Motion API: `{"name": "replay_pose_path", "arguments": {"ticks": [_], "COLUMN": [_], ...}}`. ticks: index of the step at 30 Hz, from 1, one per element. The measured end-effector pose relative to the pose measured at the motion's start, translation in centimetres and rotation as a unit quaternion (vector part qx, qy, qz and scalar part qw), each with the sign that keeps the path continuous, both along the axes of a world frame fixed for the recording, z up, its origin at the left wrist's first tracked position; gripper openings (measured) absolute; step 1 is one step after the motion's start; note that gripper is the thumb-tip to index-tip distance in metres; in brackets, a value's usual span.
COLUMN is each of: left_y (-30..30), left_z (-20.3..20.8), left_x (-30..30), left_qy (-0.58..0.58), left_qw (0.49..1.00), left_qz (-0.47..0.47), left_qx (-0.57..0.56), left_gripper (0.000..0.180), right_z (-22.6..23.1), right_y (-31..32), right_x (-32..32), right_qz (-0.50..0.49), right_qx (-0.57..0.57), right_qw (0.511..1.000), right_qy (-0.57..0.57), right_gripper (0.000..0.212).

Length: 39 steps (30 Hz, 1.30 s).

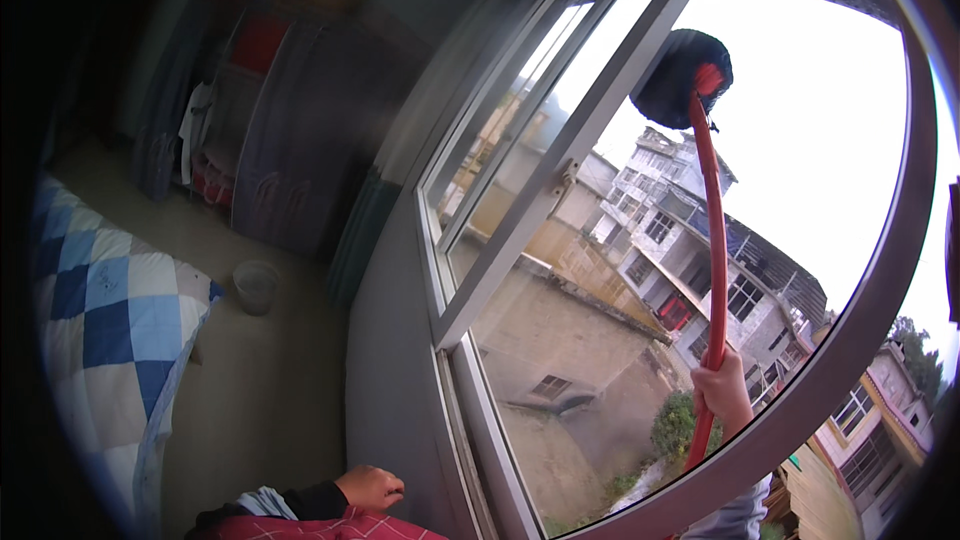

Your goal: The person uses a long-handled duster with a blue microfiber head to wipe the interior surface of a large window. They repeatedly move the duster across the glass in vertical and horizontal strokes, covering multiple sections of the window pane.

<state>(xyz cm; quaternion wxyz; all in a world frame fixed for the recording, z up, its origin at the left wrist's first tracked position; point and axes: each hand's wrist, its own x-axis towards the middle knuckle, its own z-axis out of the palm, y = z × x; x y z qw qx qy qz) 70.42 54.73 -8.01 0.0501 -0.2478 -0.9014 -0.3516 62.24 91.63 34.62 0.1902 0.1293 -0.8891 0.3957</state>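
Right hand [724, 388]: grip closed right round the red pole [718, 240], beyond the window frame [815, 395]
Black head [672, 80]: at the pole's top, partly behind the sash [543, 197]
Left hand [370, 488]: fingers curled, near the wall [395, 380]; cannot tell whether it holds anything
Drop risk: top-heavy pole, one hand low on it, could twist free
Knock risk: sideways sway could bang the sash

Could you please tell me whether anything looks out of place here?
Only mildly: the dark mop-like head, on the red pole gripped by the right hand, is raised outside the window, an unusual place for one. I see no spill.
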Motion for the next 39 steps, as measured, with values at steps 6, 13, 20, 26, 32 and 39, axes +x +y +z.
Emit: {"name": "replay_pose_path", "arguments": {"ticks": [6,13,20,26,32,39], "left_y": [1.4,2.3,1.3,0.4,0.3,0.2], "left_z": [-0.5,-0.2,-2.3,-3.0,-1.2,0.9], "left_x": [0.3,0.4,-0.7,-2.6,-3.2,-0.1], "left_qy": [0.004,-0.003,0.025,0.029,0.005,-0.026], "left_qw": [0.999,0.999,0.999,0.999,1.0,1.0], "left_qz": [-0.029,-0.034,-0.018,-0.032,-0.01,-0.003], "left_qx": [0.016,0.022,0.035,0.003,-0.023,0.001], "left_gripper": [0.019,0.018,0.017,0.019,0.021,0.022], "right_z": [-9.9,-15.9,-21.3,-22.4,-16.1,2.2], "right_y": [2.5,1.8,2.8,2.7,1.9,-1.1], "right_x": [2.9,6.3,7.6,5.3,4.0,1.4], "right_qz": [-0.02,-0.054,-0.18,-0.139,-0.044,-0.048], "right_qx": [0.085,0.205,0.344,0.243,0.053,-0.004], "right_qw": [0.991,0.929,0.866,0.916,0.981,0.993], "right_qy": [-0.098,-0.304,-0.315,-0.287,-0.181,0.11], "right_gripper": [0.016,0.011,0.014,0.014,0.015,0.012]}}
